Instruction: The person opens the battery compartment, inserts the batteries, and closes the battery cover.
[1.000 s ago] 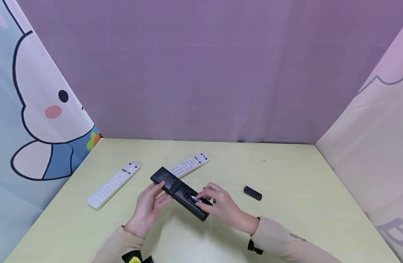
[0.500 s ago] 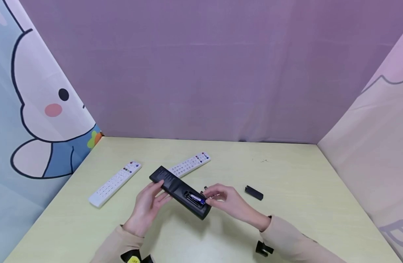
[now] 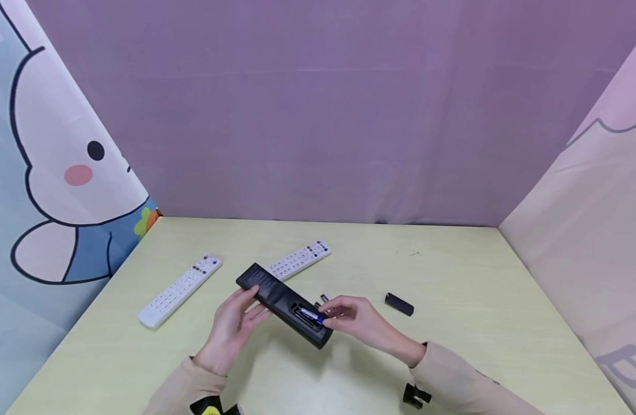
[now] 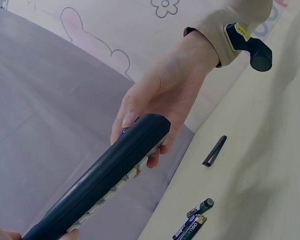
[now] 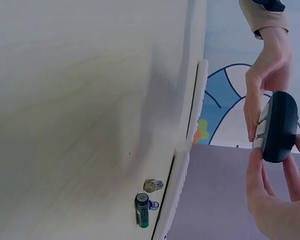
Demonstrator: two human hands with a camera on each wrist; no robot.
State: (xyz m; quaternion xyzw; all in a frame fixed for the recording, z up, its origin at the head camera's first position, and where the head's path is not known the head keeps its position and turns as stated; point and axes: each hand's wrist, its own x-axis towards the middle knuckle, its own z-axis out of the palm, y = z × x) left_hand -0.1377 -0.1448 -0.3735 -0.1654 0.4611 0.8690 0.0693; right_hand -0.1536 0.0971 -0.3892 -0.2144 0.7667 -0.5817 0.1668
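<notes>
My left hand (image 3: 232, 328) holds a black remote control (image 3: 276, 297) by its upper end, back side up, above the table. Its battery compartment lies uncovered, and one blue and silver battery (image 3: 310, 314) shows inside. My right hand (image 3: 362, 323) is at the lower end, thumb by the battery's end and fingers round the remote's edge; in the left wrist view, the right fingertips (image 4: 152, 160) curl under the button side. Loose batteries (image 4: 190, 227) lie on the table beyond the right hand, partly hidden by it in the head view. A black battery cover (image 3: 399, 304) lies farther right.
Two white remote controls lie on the table (image 3: 453, 271): one at the left (image 3: 180, 291), another behind the black one (image 3: 299, 259), partly overlapped by it in the head view. A purple cloth wall (image 3: 318, 115) stands at the table's back, with printed cloths at both sides.
My right fingers have drawn back from over the compartment toward the remote's lower end, leaving the battery in fuller view. The left hand and remote have stayed nearly still.
</notes>
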